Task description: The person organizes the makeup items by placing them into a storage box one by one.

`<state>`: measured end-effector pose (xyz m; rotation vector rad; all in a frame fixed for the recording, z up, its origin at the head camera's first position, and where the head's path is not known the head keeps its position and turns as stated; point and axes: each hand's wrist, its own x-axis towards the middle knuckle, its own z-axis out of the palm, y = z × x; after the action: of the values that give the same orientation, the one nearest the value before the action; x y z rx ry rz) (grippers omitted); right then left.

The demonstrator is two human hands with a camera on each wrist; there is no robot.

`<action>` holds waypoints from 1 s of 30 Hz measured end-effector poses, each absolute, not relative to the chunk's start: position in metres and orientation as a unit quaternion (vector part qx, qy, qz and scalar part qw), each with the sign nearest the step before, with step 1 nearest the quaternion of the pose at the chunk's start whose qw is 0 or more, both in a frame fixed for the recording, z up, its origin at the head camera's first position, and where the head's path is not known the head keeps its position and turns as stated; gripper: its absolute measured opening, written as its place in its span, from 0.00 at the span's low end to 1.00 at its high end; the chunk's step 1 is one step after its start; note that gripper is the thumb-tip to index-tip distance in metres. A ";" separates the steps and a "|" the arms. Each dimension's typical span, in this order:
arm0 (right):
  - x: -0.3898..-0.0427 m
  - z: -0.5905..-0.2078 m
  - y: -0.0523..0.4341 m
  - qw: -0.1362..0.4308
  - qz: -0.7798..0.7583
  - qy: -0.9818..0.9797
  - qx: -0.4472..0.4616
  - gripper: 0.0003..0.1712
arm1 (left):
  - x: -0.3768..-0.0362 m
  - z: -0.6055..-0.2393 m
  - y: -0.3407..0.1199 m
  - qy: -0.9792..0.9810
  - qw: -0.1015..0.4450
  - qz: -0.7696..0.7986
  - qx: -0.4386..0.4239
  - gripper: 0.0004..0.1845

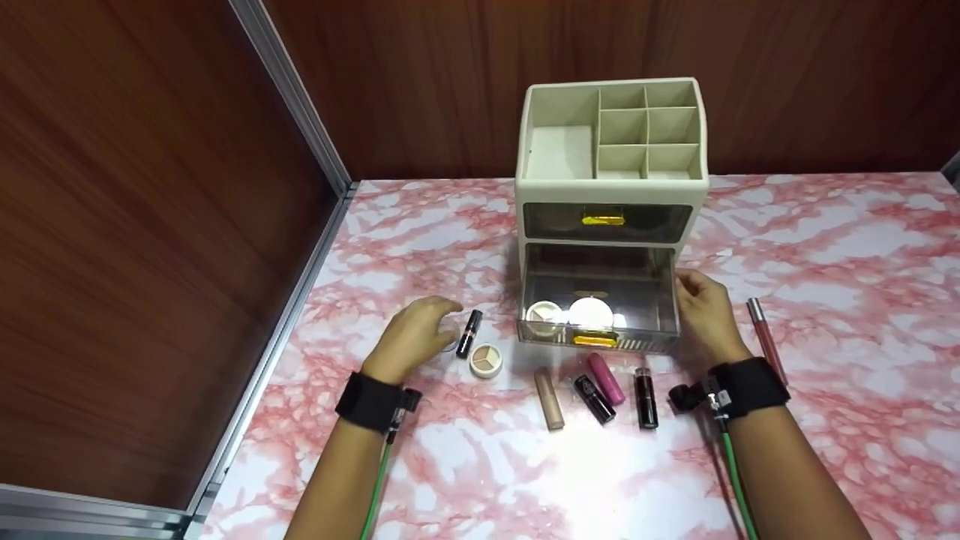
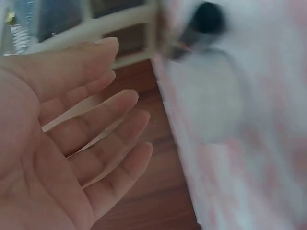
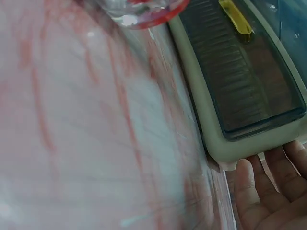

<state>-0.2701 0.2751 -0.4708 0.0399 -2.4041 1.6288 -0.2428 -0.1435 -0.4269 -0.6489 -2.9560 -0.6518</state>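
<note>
My left hand (image 1: 411,334) reaches over the tabletop left of the drawer, fingers slightly bent and apart, with nothing in its grasp. A clear round case (image 1: 448,334) lies right by its thumb, blurred in the left wrist view. Beside that are a black lipstick tube (image 1: 469,334) and a round three-colour palette (image 1: 486,361). My right hand (image 1: 705,311) is at the right side of the cream makeup organizer (image 1: 611,191), fingertips right at its wall. The organizer's lower clear drawer (image 1: 637,300) is pulled out; another three-colour palette (image 1: 544,315) and a white round compact (image 1: 590,313) lie in it.
In front of the drawer lie a beige tube (image 1: 549,399), a black lipstick (image 1: 595,398), a pink tube (image 1: 606,379) and another black lipstick (image 1: 645,398). A red lip gloss (image 1: 766,341) lies at the right. Wood-grain panels (image 1: 435,90) stand behind and left.
</note>
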 end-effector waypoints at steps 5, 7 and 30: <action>-0.270 -0.470 0.273 0.119 0.571 -0.812 0.008 0.18 | -0.241 -0.446 -0.152 -0.958 0.026 -0.203 -0.202 0.27; -0.270 -0.470 0.272 0.117 0.581 -0.805 0.012 0.18 | -0.240 -0.452 -0.154 -0.960 0.018 -0.201 -0.196 0.29; -0.268 -0.474 0.274 0.092 0.650 -0.755 -0.002 0.20 | -0.214 -0.376 -0.126 -0.918 0.175 -0.229 -0.273 0.27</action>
<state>-0.2680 0.2739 -0.4742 -0.0049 -2.2407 1.9290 -0.2140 -0.1258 -0.3763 -0.7731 -2.6018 -0.6485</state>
